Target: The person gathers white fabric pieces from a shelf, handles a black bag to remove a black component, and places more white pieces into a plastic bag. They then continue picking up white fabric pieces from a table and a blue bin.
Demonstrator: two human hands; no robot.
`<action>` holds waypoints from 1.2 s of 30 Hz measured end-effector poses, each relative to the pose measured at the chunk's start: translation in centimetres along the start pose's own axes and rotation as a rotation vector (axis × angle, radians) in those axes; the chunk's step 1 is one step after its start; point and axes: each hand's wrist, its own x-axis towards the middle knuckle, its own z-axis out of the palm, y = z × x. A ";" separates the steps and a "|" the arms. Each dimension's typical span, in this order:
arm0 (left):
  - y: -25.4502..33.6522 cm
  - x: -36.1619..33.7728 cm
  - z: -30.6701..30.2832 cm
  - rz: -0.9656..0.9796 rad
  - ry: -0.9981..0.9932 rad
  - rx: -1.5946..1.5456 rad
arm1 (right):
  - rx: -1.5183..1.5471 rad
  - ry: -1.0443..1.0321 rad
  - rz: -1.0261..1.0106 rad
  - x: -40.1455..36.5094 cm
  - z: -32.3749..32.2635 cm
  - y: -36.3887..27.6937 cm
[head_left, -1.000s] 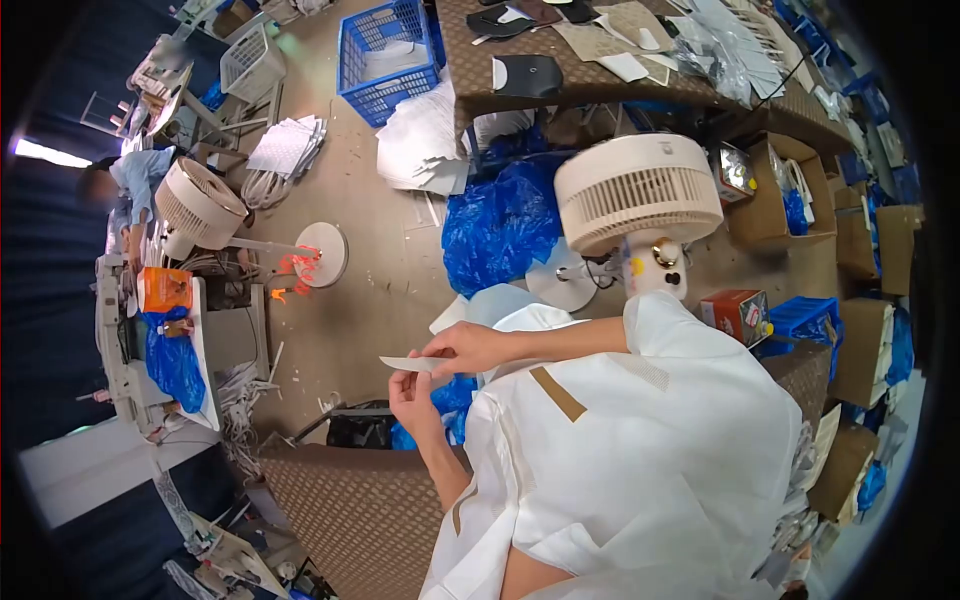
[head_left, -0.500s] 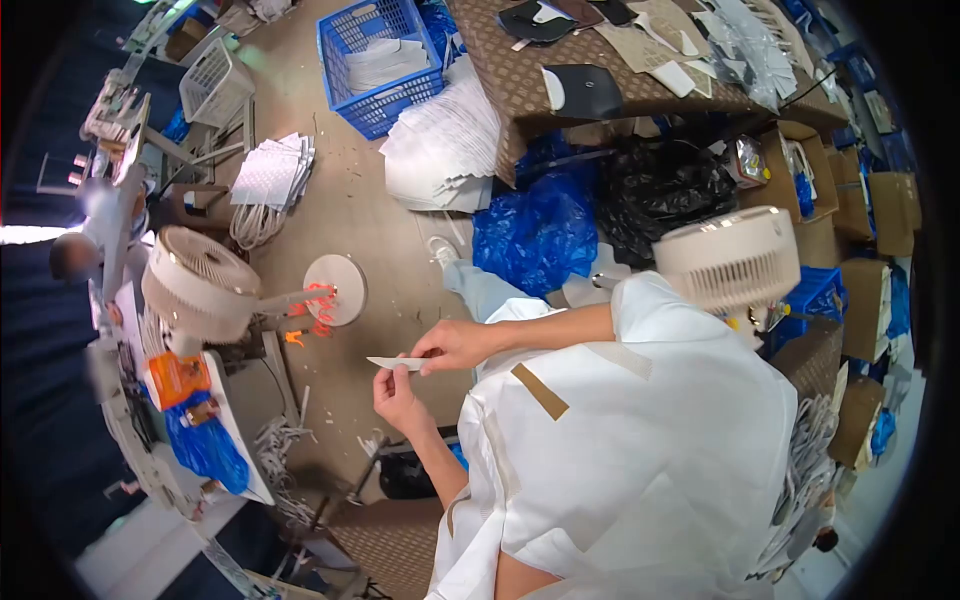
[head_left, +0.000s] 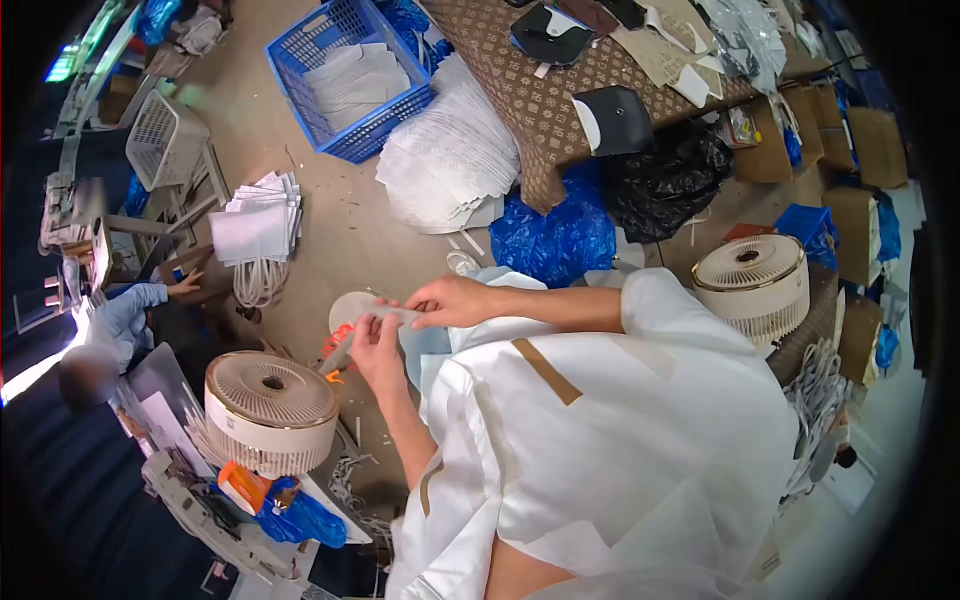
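At nine o'clock from the view's centre, I hold a thin, pale, flat piece of uncertain material (head_left: pixel 399 313) pinched between the fingertips of my left hand (head_left: pixel 375 347) and right hand (head_left: pixel 445 299), presumably because support from both sides keeps it steady.

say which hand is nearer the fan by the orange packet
Left. In the picture, the left hand is above and rightward of the fan; the right hand lies farther that way.

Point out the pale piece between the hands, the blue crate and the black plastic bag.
Pale piece (head_left: pixel 401 314): head view, on its exposed middle.
Blue crate (head_left: pixel 364 142): head view, on its slotted side wall.
Black plastic bag (head_left: pixel 672 182): head view, on its crumpled middle.
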 end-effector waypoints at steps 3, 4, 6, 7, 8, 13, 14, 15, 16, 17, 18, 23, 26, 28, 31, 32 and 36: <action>2.2 3.9 1.6 -0.012 -0.180 0.057 | 0.148 0.272 0.044 0.6 -1.1 0.8; 2.8 5.1 2.1 -0.024 -0.245 0.059 | 0.151 0.291 0.034 1.1 -1.2 0.7; 3.7 7.6 3.8 -0.021 -0.345 0.081 | 0.162 0.472 0.037 0.9 -2.4 0.6; 4.2 8.4 4.4 -0.026 -0.378 0.114 | 0.151 0.478 0.044 1.1 -2.9 0.6; 4.6 9.2 5.0 -0.029 -0.405 0.147 | 0.142 0.532 0.049 1.1 -3.4 0.6; 6.8 13.6 7.4 -0.026 -0.608 0.199 | 0.282 0.728 0.047 2.1 -4.6 -1.0; 7.1 14.4 8.0 -0.012 -0.650 0.206 | 0.306 0.770 0.058 2.2 -4.9 -1.5; 7.4 15.1 8.4 -0.015 -0.701 0.169 | 0.299 0.798 0.058 2.5 -5.4 -1.6; 7.8 15.8 8.7 -0.016 -0.730 0.175 | 0.266 0.829 0.059 2.8 -5.6 -1.8; 8.4 16.4 9.0 -0.040 -0.751 0.168 | 0.238 0.862 0.061 3.3 -5.7 -2.0; 9.0 17.1 9.1 -0.065 -0.764 0.161 | 0.245 0.886 0.063 3.8 -5.7 -2.0; 10.5 21.4 7.4 -0.052 -0.747 0.151 | 0.222 0.872 0.112 7.9 -6.1 -3.0; 10.9 23.9 6.0 -0.051 -0.735 0.143 | 0.208 0.882 0.095 10.5 -6.3 -3.7; 10.7 25.3 5.2 -0.054 -0.735 0.137 | 0.188 0.891 0.087 11.8 -6.5 -4.2; 11.2 26.8 5.1 -0.056 -0.695 0.133 | 0.066 0.797 0.141 13.1 -7.4 -4.0; 11.5 26.9 5.2 -0.065 -0.710 0.154 | 0.073 0.780 0.147 13.3 -7.3 -3.9; 11.6 27.4 5.9 -0.078 -0.749 0.079 | 0.237 0.853 0.120 13.7 -7.5 -4.9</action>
